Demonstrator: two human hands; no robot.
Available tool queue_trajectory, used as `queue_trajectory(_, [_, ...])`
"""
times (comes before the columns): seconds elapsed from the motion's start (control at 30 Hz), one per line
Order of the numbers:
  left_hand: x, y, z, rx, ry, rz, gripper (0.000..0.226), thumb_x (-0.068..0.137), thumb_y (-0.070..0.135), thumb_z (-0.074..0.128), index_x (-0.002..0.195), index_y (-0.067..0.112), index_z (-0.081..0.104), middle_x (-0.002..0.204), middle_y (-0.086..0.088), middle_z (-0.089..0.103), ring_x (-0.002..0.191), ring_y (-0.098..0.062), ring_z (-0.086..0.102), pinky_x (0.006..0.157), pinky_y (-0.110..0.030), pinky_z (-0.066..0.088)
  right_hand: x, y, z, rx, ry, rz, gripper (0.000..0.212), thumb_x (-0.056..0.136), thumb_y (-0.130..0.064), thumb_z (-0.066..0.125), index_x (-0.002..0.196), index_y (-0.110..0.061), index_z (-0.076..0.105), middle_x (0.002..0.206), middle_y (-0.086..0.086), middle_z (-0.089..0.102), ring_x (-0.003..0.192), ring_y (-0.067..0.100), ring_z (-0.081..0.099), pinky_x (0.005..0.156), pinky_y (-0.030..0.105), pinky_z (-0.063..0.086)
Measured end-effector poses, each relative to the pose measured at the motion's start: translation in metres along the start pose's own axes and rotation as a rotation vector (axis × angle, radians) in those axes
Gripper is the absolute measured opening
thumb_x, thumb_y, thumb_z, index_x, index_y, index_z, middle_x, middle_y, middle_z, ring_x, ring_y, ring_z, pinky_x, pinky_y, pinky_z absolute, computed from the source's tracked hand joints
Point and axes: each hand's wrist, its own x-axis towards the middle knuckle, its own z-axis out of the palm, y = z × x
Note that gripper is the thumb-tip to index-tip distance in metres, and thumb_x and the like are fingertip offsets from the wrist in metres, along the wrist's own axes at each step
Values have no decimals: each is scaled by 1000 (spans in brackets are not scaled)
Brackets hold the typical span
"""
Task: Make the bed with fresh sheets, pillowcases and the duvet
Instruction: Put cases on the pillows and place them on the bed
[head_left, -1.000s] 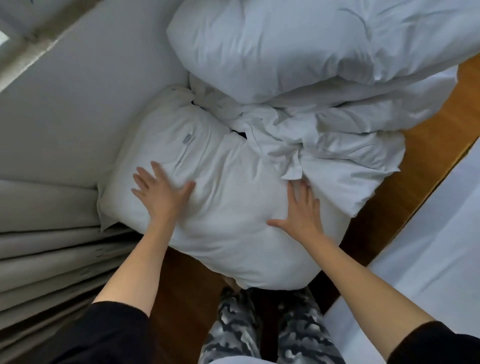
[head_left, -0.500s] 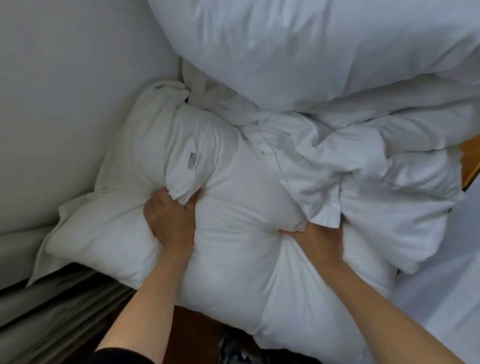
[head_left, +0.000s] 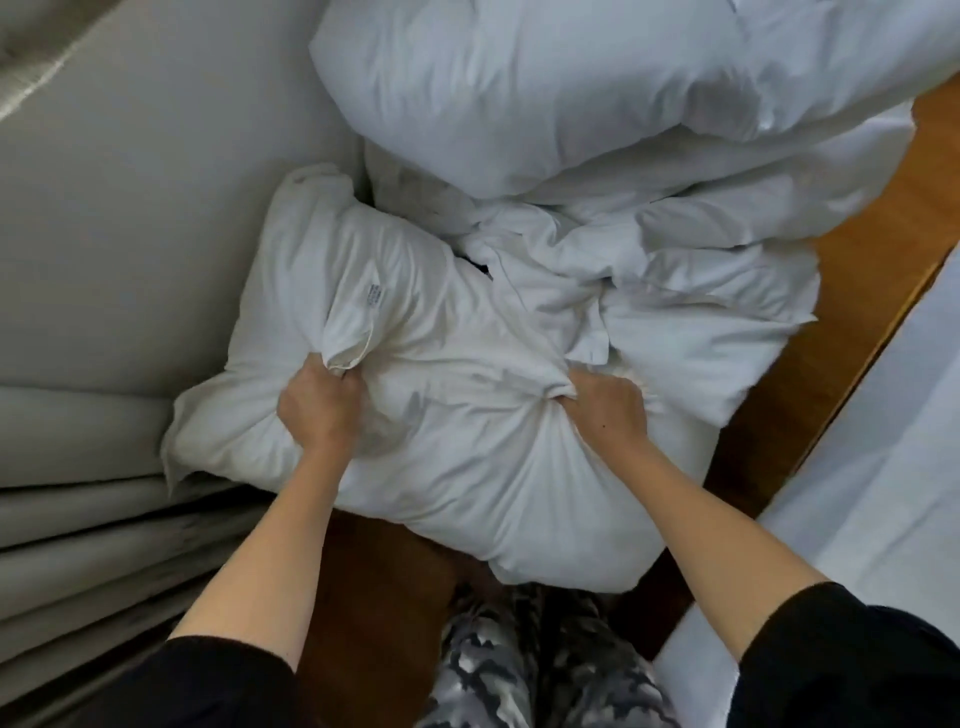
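Both hands are clenched into the cloth of a plump white fabric pillow (head_left: 441, 415). The left hand (head_left: 317, 410) has its fingers curled tight round a bunched fold of the pillow's cover, which stands up in a ridge above the knuckles; a small printed label (head_left: 375, 296) sits on that ridge. The right hand (head_left: 608, 410) grips a second gathered fold nearer the pillow's right side, fingers buried in the cloth so that creases radiate from the fist.

The pillow lies in front of the person, its far left corner against a pale grey wall (head_left: 130, 208) and its near edge overhanging a brown wooden floor (head_left: 841, 322). Beyond it, touching its far edge, is a crumpled heap of white bed linen (head_left: 675, 270), and a large puffy white duvet (head_left: 545, 88) rests on top of that heap.

Folds of a pale grey curtain (head_left: 78, 519) hang at the left, just beside the pillow's near left corner. A white sheeted mattress edge (head_left: 883, 493) runs along the right. Black sleeves (head_left: 857, 665) cover the upper arms, and grey camouflage-patterned trousers (head_left: 498, 670) show below the pillow.
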Motion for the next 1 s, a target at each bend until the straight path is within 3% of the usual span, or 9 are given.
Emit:
queue_trajectory(0.13, [-73, -14, -57, -73, 58, -50, 26, 87, 25, 60, 72, 7, 48, 66, -13, 55, 64, -35, 55, 57, -35, 33, -68, 3, -37, 45, -99, -5, 34, 86, -40, 66, 85, -5, 61, 71, 18, 66, 65, 37, 63, 56, 33, 33])
queue_trajectory(0.3, [-187, -16, -122, -233, 152, -30, 22, 86, 18, 64, 72, 9, 49, 64, -9, 52, 58, -25, 44, 56, -33, 31, -187, 17, -70, 133, -37, -2, 37, 77, -47, 56, 61, -13, 52, 47, 6, 55, 40, 28, 53, 43, 24, 25])
queue_trajectory(0.37, [-224, -5, -137, -294, 142, 10, 19, 84, 17, 63, 72, 6, 51, 62, -9, 50, 57, -26, 44, 56, -33, 30, -232, 36, -85, 141, 21, 5, 33, 74, -43, 56, 59, -14, 50, 46, 4, 54, 39, 27, 52, 44, 22, 24])
queue_trajectory(0.5, [-280, 49, -143, -388, 59, 148, 26, 78, 26, 58, 74, 1, 55, 61, -12, 51, 57, -27, 44, 56, -34, 31, -301, 95, -125, 130, 225, 130, 40, 80, -45, 52, 56, -14, 47, 43, 2, 50, 36, 22, 48, 42, 21, 22])
queue_trajectory(0.73, [-360, 201, -129, -512, -128, 461, 22, 86, 16, 66, 71, 8, 51, 60, 1, 47, 58, -22, 42, 57, -31, 23, -398, 204, -199, 121, 583, 424, 47, 80, -49, 50, 56, -8, 48, 43, 8, 48, 36, 31, 47, 40, 25, 29])
queue_trajectory(0.9, [-415, 265, -104, -526, -305, 624, 32, 86, 24, 67, 68, 6, 48, 56, 4, 46, 58, -25, 47, 56, -33, 29, -464, 252, -218, 62, 652, 607, 47, 77, -49, 54, 57, -7, 50, 44, 14, 51, 39, 37, 52, 39, 28, 36])
queue_trajectory(1.0, [-435, 295, -88, -472, -402, 678, 37, 86, 31, 66, 69, 3, 48, 58, -2, 50, 59, -26, 47, 55, -35, 28, -488, 272, -215, 74, 615, 760, 43, 74, -36, 74, 57, -4, 50, 44, 14, 50, 40, 38, 52, 44, 24, 29])
